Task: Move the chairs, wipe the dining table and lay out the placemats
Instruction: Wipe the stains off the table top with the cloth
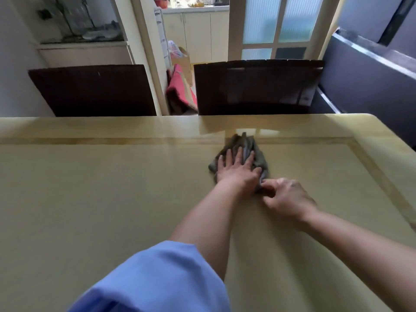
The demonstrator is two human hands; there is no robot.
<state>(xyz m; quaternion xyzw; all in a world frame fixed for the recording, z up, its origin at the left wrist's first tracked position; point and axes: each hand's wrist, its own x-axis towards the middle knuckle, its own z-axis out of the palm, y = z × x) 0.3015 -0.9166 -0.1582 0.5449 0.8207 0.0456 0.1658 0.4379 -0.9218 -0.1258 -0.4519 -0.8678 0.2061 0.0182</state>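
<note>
Spread flat, the left hand (pixel 238 171) presses a grey cloth (pixel 244 141); the right hand (pixel 289 199) beside it pinches its near edge.

table (pixel 112 199): glossy, smooth; rag (pixel 258 156): soft cloth; chairs (pixel 94 91): dark wood

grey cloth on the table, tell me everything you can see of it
The grey cloth is a dark, soft-looking rag, bunched in rumpled folds, not spread flat. It lies on the beige dining table near its far edge, before the right-hand dark chair. The left hand presses flat on its middle, fingers straight, hiding much of it; the right hand pinches its near corner with curled fingers. Its far end pokes out beyond the left hand.
</note>
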